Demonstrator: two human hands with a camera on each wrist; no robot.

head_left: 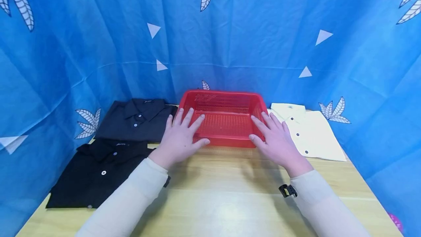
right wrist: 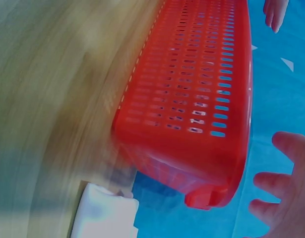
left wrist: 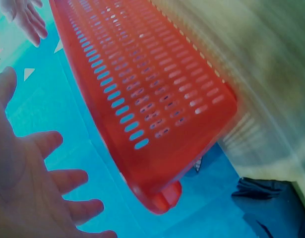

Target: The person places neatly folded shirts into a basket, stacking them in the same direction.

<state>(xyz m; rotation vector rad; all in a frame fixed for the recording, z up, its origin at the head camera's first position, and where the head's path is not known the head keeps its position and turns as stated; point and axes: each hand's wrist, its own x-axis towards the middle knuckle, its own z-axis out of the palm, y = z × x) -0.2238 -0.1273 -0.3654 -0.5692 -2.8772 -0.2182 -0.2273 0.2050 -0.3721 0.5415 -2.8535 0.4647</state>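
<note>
A red plastic basket (head_left: 227, 142) with slotted walls stands at the back middle of the table, and its inside is bare. My left hand (head_left: 180, 139) hovers over its left front corner, fingers spread and holding nothing. Over the right front corner my right hand (head_left: 277, 142) is likewise spread and holds nothing. In the left wrist view the left hand (left wrist: 30, 168) shows apart from the basket wall (left wrist: 157, 84). The right wrist view has the right hand (right wrist: 286, 183) beside the basket (right wrist: 192, 99), with a gap between them.
Two folded dark shirts, one at the back (head_left: 141, 120) and one nearer (head_left: 102, 173), lie on the left. A folded pale yellow shirt (head_left: 312, 134) lies on the right, partly behind my right hand. Blue patterned cloth (head_left: 230, 39) hangs around the wooden table (head_left: 227, 193).
</note>
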